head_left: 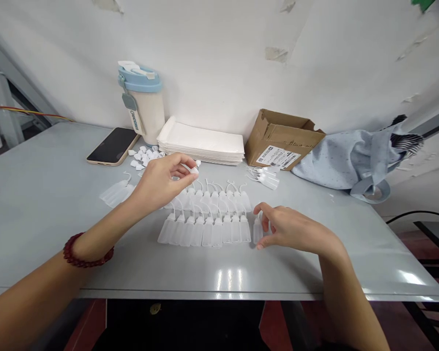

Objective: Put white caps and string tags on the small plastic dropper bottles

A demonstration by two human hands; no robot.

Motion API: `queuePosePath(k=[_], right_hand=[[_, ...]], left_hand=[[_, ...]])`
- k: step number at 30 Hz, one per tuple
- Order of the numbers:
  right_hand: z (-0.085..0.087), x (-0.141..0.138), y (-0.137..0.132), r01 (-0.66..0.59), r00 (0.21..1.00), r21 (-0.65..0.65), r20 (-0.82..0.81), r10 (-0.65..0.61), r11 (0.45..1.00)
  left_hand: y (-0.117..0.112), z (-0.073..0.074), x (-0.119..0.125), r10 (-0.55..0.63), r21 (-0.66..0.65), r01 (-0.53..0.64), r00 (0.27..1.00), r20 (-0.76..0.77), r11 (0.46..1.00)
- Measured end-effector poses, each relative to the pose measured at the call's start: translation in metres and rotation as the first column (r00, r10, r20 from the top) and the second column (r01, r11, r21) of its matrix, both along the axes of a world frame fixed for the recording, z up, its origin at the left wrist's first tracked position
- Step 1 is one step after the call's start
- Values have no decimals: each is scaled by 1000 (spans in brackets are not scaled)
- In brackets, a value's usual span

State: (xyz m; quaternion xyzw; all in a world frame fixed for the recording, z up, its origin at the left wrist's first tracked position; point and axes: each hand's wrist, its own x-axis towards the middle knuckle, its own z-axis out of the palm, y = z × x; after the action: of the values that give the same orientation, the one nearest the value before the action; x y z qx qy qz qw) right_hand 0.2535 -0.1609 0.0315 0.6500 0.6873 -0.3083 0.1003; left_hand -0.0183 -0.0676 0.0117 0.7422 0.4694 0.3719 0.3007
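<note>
My left hand point(164, 180) pinches a small white cap point(194, 170) between thumb and fingers, above the back row of bottles; another white piece shows just behind the fingertips. My right hand point(283, 226) curls around a small translucent bottle point(257, 230) at the right end of the front row. Its index finger is at the bottle's top and its thumb at the base. Small squeeze bottles point(208, 232) with thin curved spouts lie side by side in a front row. Behind them is a second row of the same bottles point(215, 199), partly covered by the front spouts.
White caps point(145, 157) lie heaped beside a phone point(113, 146) and a tumbler point(146, 107). Loose bottles lie left point(115, 193) and right point(269, 179). At the back are stacked white envelopes point(201, 141), a cardboard box point(281, 139) and a light-blue cloth bag point(332, 161).
</note>
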Motion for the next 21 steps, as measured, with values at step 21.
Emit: queuePosePath(k=[21], right_hand=[[-8, -22, -3, 154, 754, 382, -642, 141, 911]], left_hand=[[-32, -1, 24, -362, -303, 468, 866, 345, 830]])
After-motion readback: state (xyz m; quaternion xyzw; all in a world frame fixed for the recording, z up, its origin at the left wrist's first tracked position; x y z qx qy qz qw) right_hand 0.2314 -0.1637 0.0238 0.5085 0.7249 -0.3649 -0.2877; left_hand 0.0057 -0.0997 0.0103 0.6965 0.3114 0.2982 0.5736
